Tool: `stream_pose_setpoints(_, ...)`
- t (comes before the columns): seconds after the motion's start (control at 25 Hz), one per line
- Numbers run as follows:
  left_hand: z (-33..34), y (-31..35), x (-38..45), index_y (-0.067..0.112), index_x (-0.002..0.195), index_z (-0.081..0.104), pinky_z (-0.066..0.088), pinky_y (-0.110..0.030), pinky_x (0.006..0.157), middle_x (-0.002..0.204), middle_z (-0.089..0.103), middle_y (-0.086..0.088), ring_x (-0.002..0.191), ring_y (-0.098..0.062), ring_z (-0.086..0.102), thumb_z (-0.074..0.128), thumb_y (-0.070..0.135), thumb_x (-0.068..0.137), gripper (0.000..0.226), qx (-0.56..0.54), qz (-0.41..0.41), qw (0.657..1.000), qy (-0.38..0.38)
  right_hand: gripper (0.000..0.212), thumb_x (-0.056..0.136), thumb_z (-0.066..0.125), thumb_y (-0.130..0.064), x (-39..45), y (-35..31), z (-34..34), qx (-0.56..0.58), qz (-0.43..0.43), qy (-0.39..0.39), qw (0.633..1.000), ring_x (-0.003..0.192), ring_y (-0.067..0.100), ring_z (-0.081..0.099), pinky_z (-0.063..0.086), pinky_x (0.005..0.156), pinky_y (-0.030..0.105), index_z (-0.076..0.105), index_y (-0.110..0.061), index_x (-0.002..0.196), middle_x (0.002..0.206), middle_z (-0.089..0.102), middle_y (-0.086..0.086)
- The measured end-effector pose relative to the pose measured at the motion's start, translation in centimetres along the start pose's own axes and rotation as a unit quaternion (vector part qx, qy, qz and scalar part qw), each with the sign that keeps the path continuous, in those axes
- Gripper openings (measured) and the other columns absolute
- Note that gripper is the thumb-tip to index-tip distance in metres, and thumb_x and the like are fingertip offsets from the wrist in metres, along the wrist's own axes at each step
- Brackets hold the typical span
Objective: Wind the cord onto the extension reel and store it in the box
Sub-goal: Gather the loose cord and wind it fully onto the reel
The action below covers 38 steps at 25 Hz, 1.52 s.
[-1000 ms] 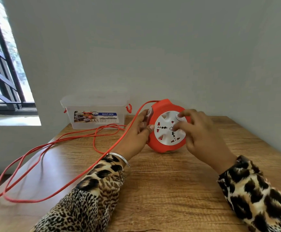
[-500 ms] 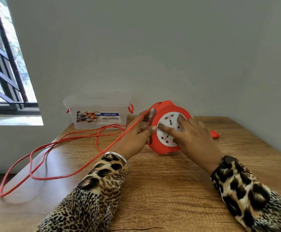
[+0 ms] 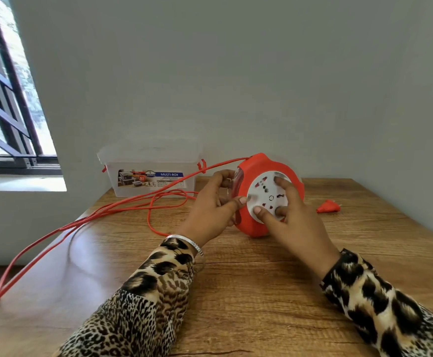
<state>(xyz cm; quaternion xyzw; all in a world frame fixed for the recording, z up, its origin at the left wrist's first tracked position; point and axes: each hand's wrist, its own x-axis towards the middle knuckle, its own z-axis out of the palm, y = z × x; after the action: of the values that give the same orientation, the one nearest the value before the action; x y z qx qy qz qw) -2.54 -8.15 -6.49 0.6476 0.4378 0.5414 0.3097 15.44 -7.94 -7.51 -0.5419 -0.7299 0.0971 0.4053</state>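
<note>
Window (image 3: 6, 104) far left; red cord (image 3: 86, 222) loops over wooden table (image 3: 248, 292), off its left edge; clear lidded Multi-Box storage box (image 3: 151, 173) at the wall. Left hand (image 3: 210, 215) curls round left rim of upright red extension reel (image 3: 269, 194), thumb on front. Right hand (image 3: 292, 220) fingertips press the white socket face, gripping nothing. Red plug (image 3: 327, 206) lies just right of reel

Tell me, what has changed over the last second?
The right hand turned the reel's white socket disc, fingers sweeping from its top round to its lower edge, and the loose orange cord loop shrank toward the reel. The left hand kept gripping the orange reel; the box stayed put.
</note>
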Motion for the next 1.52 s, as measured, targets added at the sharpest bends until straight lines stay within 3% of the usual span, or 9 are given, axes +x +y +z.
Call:
stream_pose_setpoints(0.28, 0.5, -0.7, 0.1, 0.03, 0.12, 0.048, 0.055, -0.025, 0.052, 0.113, 0.056, 0.01, 0.064, -0.005, 0.068, 0.067, 0.013, 0.089, 0.041, -0.021, 0.002, 1.0, 0.011, 0.083, 0.078, 0.069, -0.022, 0.3, -1.4, -1.2, 0.514, 0.226, -0.165, 0.811, 0.061, 0.019, 0.065, 0.042, 0.047, 0.024, 0.021, -0.016, 0.145, 0.106, 0.07, 0.013)
stream_pose_setpoints(0.4, 0.2, -0.7, 0.2, 0.029, 0.126, 0.047, 0.055, -0.024, 0.05, 0.109, 0.057, 0.014, 0.062, -0.004, 0.068, 0.065, 0.012, 0.091, 0.043, -0.02, -0.004, 1.0, 0.017, 0.064, 0.085, 0.067, -0.024, 0.6, -0.9, -1.8, 0.364, 0.202, -0.153, 0.896, 0.065, 0.017, 0.067, 0.044, 0.053, 0.026, 0.035, -0.012, 0.139, 0.096, 0.074, 0.006)
stream_pose_setpoints(0.52, -0.3, -0.8, 0.5, 0.025, 0.14, 0.043, 0.058, -0.03, 0.053, 0.099, 0.065, 0.011, 0.06, -0.009, 0.067, 0.062, 0.012, 0.092, 0.053, -0.006, -0.02, 0.999, 0.026, 0.025, 0.085, 0.065, -0.026, 0.9, 0.5, -2.8, 0.022, -0.006, 0.0, 1.0, 0.075, 0.007, 0.061, 0.042, 0.064, 0.021, 0.063, -0.023, 0.11, 0.091, 0.068, -0.006)
stream_pose_setpoints(0.64, -0.8, -0.8, 0.6, 0.024, 0.146, 0.037, 0.059, -0.031, 0.063, 0.097, 0.069, 0.002, 0.069, -0.022, 0.068, 0.059, 0.013, 0.095, 0.057, 0.01, -0.022, 1.0, 0.017, 0.032, 0.081, 0.058, -0.005, 1.1, 1.0, -3.5, -0.089, -0.234, 0.016, 0.968, 0.093, 0.013, 0.053, 0.047, 0.073, 0.03, 0.07, -0.027, 0.101, 0.117, 0.057, 0.0)
stream_pose_setpoints(0.8, -1.2, -0.5, 0.4, 0.029, 0.148, 0.033, 0.058, -0.023, 0.077, 0.123, 0.06, 0.015, 0.103, -0.011, 0.064, 0.056, 0.018, 0.097, 0.058, 0.032, -0.001, 0.999, -0.021, 0.057, 0.066, 0.074, -0.002, 1.2, 0.6, -2.5, -0.284, -0.342, -0.051, 0.894, 0.114, 0.035, 0.05, 0.042, 0.09, 0.054, 0.068, -0.035, 0.112, 0.141, 0.047, 0.013)
stream_pose_setpoints(0.92, -1.2, -0.4, 0.2, 0.033, 0.147, 0.034, 0.054, -0.023, 0.084, 0.134, 0.054, 0.014, 0.112, -0.006, 0.059, 0.056, 0.022, 0.097, 0.057, 0.05, 0.009, 0.998, -0.026, 0.064, 0.062, 0.079, -0.004, 1.4, 0.7, -1.9, -0.34, -0.354, -0.023, 0.871, 0.112, 0.04, 0.053, 0.042, 0.09, 0.057, 0.066, -0.036, 0.116, 0.138, 0.049, 0.019)
stream_pose_setpoints(1.08, -1.2, -0.2, 0.1, 0.035, 0.141, 0.04, 0.059, -0.025, 0.066, 0.105, 0.066, 0.014, 0.082, -0.014, 0.069, 0.06, 0.019, 0.094, 0.053, 0.04, 0.012, 0.999, -0.017, 0.062, 0.073, 0.067, -0.008, 1.5, 0.7, -1.3, -0.373, -0.344, 0.047, 0.861, 0.107, 0.038, 0.056, 0.044, 0.084, 0.047, 0.057, -0.037, 0.127, 0.127, 0.057, 0.023)
stream_pose_setpoints(1.32, 0.1, -0.1, -0.3, 0.038, 0.125, 0.05, 0.06, -0.031, 0.059, 0.103, 0.063, 0.009, 0.068, -0.008, 0.067, 0.068, 0.013, 0.088, 0.048, 0.004, 0.035, 0.999, -0.001, 0.063, 0.085, 0.049, -0.059, 0.5, 0.3, -1.0, -0.293, -0.185, 0.104, 0.932, 0.062, 0.024, 0.059, 0.042, 0.064, 0.035, 0.04, -0.028, 0.139, 0.06, 0.058, -0.001)
stream_pose_setpoints(1.52, 0.8, -0.2, -0.4, 0.04, 0.125, 0.05, 0.061, -0.032, 0.064, 0.111, 0.062, 0.016, 0.076, -0.007, 0.067, 0.071, 0.016, 0.086, 0.05, 0.02, 0.049, 0.999, 0.011, 0.065, 0.085, 0.043, -0.066, -0.1, -0.1, -0.8, -0.124, -0.054, 0.037, 0.99, 0.055, 0.011, 0.058, 0.034, 0.042, 0.023, 0.027, -0.032, 0.139, 0.061, 0.058, -0.009)
